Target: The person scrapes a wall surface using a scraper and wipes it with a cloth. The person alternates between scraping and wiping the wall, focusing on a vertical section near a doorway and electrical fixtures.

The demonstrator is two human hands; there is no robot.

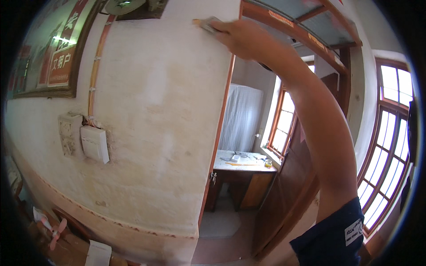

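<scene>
My right hand (240, 35) is raised high at the top of the picture, its fingers closed around a small flat tool (210, 25) with a greyish body and a yellowish tip. Blur hides what kind of tool it is, though it resembles a brush. The tip points left at the pale plastered wall (186, 86), close to the doorway's edge; whether it touches cannot be told. Brownish stains and whiter patches mark this wall. From the lower right, my bare forearm (319, 109) reaches up across the doorway. My left hand is out of view.
Left on the wall are a framed glass panel (77, 63), cables (96, 63), a socket plate (66, 128) and a white switch box (94, 143). Through the wooden doorway stands a desk (221, 163). A pink-bladed fan (56, 232) sits lower left; a barred window (382, 159) is right.
</scene>
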